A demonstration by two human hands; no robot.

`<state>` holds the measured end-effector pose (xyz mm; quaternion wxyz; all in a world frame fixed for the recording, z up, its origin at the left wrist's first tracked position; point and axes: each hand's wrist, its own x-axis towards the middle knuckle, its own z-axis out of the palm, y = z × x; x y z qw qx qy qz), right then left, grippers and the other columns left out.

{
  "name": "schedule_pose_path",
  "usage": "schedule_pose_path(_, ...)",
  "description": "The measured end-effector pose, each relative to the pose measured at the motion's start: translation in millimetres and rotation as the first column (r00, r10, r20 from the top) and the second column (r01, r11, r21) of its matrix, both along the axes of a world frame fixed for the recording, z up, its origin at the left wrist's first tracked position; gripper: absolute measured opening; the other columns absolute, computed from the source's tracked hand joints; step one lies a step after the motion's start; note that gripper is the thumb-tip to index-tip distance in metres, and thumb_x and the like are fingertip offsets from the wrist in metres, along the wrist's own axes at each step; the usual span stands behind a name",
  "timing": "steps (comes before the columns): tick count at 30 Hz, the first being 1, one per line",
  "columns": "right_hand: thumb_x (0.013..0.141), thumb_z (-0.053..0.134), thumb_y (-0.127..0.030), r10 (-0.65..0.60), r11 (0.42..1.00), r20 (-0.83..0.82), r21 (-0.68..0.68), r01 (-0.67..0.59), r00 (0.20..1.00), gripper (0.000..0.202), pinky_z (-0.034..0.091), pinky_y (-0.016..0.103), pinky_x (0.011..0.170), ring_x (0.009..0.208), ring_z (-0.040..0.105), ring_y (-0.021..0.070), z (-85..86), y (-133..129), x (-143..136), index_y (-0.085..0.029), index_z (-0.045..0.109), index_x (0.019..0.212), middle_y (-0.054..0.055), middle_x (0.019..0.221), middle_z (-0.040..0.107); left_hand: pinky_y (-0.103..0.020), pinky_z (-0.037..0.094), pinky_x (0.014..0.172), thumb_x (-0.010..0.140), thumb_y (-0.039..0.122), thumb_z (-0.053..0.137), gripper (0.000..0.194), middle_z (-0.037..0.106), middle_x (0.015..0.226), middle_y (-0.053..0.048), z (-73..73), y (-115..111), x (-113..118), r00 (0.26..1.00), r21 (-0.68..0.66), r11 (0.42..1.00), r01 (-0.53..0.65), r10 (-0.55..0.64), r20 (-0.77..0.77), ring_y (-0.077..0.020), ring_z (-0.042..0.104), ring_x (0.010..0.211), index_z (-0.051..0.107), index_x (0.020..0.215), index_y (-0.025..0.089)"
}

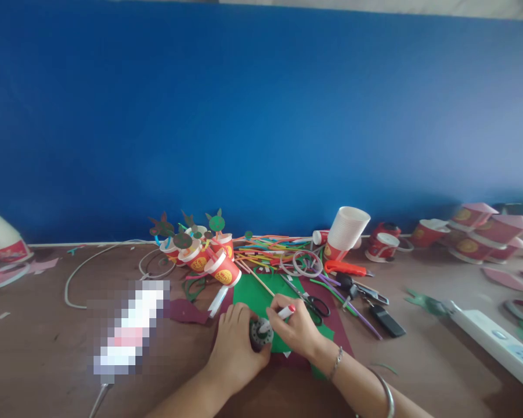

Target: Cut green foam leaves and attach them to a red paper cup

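My left hand is closed round a small, dark grey, ring-shaped thing with dots around its rim, which rests on green paper. In my right hand is a white marker with a red end, held like a pen. Its lower end reaches into the middle of the ring; whether it touches the paper there I cannot tell. Dark red paper lies under the green sheet. Black scissors lie just beyond my right hand, beside a thin wooden stick.
Decorated paper cups stand behind my left hand. Colourful pipe cleaners lie along the blue wall. Further right are stacked white cups, an orange cutter, keys and a power strip. A pixelated phone-like shape lies left.
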<state>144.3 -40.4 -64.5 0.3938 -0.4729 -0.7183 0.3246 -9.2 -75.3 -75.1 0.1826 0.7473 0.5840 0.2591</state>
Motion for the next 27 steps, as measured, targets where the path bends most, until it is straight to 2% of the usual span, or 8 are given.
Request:
schedule_pose_path(5,0.075,0.050,-0.020,-0.021,1.000,-0.002,0.003,0.021,1.000,0.022,0.029,0.022,0.050,0.052,0.036,0.0101,-2.2,-2,-2,-0.019,0.042,0.054,-0.004,0.052,0.041,-0.036,0.034,0.077,0.062,0.023,0.059,0.024,0.052,0.090,-0.004,-1.2,1,0,1.000,0.021,1.000,-0.001,0.002,-0.027,-0.0231,0.049,0.088,0.050,0.084,0.020)
schedule_pose_path(17,0.077,0.048,-0.026,-0.008,0.992,-0.011,-0.129,0.007,1.000,0.026,0.030,0.022,0.048,0.051,0.034,0.0100,-3.3,0,-4,-0.019,0.038,0.054,-0.004,0.051,0.039,-0.037,0.035,0.076,0.061,0.022,0.060,0.024,0.054,0.089,-0.004,1.6,3,-1,1.000,0.021,1.000,0.013,-0.013,-0.027,-0.0240,0.050,0.089,0.051,0.083,0.020)
schedule_pose_path(23,0.075,0.047,-0.025,0.008,0.976,0.032,-0.217,-0.001,0.999,0.025,0.028,0.021,0.046,0.048,0.032,0.0090,5.0,3,-6,-0.020,0.034,0.054,-0.006,0.048,0.035,-0.037,0.035,0.078,0.059,0.025,0.063,0.027,0.054,0.089,-0.003,2.2,4,-1,0.999,-0.002,1.000,0.019,-0.019,-0.036,-0.0237,0.049,0.089,0.051,0.083,0.019)
schedule_pose_path(27,0.071,0.045,-0.021,0.044,0.966,0.122,-0.259,-0.011,0.992,0.022,0.024,0.022,0.044,0.044,0.029,0.0080,15.0,8,-9,-0.020,0.035,0.052,-0.007,0.043,0.035,-0.038,0.035,0.081,0.060,0.029,0.063,0.027,0.055,0.091,-0.003,2.1,6,-2,0.999,-0.020,1.000,0.023,-0.024,-0.048,-0.0239,0.049,0.092,0.051,0.083,0.020)
